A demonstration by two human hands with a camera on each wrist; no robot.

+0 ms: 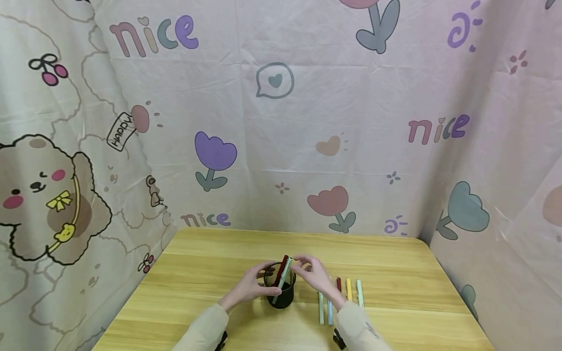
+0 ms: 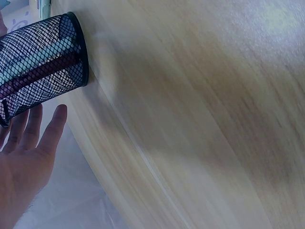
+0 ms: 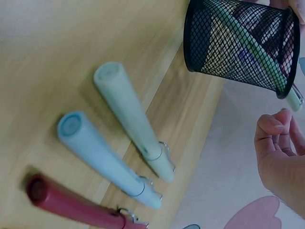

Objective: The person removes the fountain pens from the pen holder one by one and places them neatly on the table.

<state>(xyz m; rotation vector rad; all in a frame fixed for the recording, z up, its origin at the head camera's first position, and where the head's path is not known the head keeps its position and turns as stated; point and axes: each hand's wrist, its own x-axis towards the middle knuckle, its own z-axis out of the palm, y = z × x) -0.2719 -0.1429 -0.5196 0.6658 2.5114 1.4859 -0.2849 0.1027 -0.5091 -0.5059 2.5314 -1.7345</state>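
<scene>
A black mesh pen holder stands upright on the wooden table. Inside it lean a dark red pen and a pale green pen, their upper ends above the rim. My left hand holds the holder from the left, thumb in front and fingers behind. In the left wrist view, the left fingers lie along the mesh side. My right hand is by the top of the green pen, fingers loosely bent. The right wrist view shows its fingertips just off the pen's end, holding nothing.
Right of the holder several pens lie side by side on the table: a green pen, a blue pen, a red pen, a yellow pen and a mint pen. The right forearm partly covers them. A printed curtain hangs behind the table.
</scene>
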